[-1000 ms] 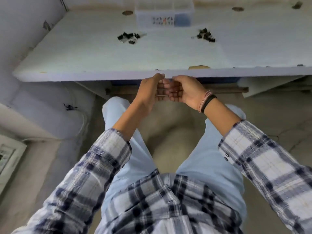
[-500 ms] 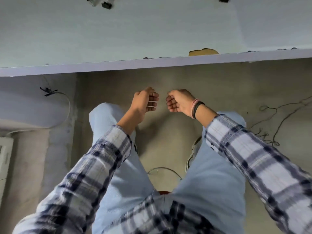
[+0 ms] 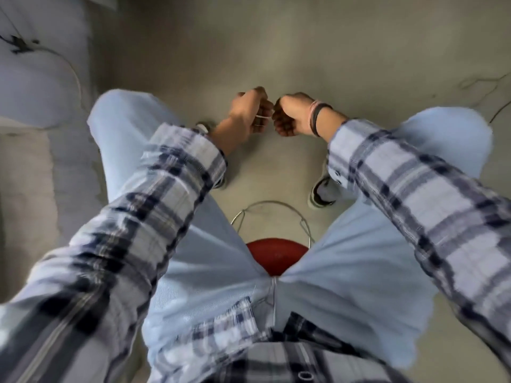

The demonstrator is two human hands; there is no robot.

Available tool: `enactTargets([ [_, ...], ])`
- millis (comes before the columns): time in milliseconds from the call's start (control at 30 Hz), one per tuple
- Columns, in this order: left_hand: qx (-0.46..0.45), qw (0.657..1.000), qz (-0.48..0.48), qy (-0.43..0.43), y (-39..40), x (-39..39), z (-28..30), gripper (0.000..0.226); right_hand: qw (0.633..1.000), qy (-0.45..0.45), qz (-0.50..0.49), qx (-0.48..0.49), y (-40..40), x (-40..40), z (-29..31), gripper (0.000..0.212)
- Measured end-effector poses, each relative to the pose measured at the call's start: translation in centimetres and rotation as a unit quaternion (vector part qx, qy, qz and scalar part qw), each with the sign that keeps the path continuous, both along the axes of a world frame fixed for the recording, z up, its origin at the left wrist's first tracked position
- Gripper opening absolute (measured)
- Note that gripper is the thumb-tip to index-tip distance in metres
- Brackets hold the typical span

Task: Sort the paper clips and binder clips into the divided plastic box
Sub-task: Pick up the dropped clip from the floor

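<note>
I am looking down at the floor, where my left hand (image 3: pixel 250 113) and right hand (image 3: pixel 293 116) are curling knuckle to knuckle, holding something I cannot tell, and with clips and box outside my view, I am judging nothing sorted.

Below me the floor (image 3: pixel 276 51) is bare grey-beige concrete, marked with thin dark cracks toward the upper right. I sit on a stool with a red seat (image 3: pixel 276 254) and a thin metal ring (image 3: pixel 272 202) beneath it. At my left, a pale white wall (image 3: pixel 33 78) carries a looping cable (image 3: pixel 72 67).
</note>
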State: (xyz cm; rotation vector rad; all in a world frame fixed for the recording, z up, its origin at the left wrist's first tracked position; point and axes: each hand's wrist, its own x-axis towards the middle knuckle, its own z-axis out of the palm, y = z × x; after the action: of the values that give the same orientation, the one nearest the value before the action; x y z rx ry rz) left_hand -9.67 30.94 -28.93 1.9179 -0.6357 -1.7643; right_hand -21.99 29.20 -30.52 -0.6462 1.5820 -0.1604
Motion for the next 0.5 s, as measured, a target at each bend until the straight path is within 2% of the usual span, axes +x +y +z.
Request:
enactTargets([
  [233, 0.103, 0.994, -0.006, -0.037, 6.3, 1.0, -7.3, 0.032, 0.990, 0.013, 0.052, 0.130, 7.6, 0.7, -7.4, 0.027],
  [500, 0.091, 0.994, -0.031, -0.056, 4.6, -0.1, -8.5, 0.030, 0.986, 0.048, 0.086, 0.138, 11.1, 2.0, -10.9, 0.023],
])
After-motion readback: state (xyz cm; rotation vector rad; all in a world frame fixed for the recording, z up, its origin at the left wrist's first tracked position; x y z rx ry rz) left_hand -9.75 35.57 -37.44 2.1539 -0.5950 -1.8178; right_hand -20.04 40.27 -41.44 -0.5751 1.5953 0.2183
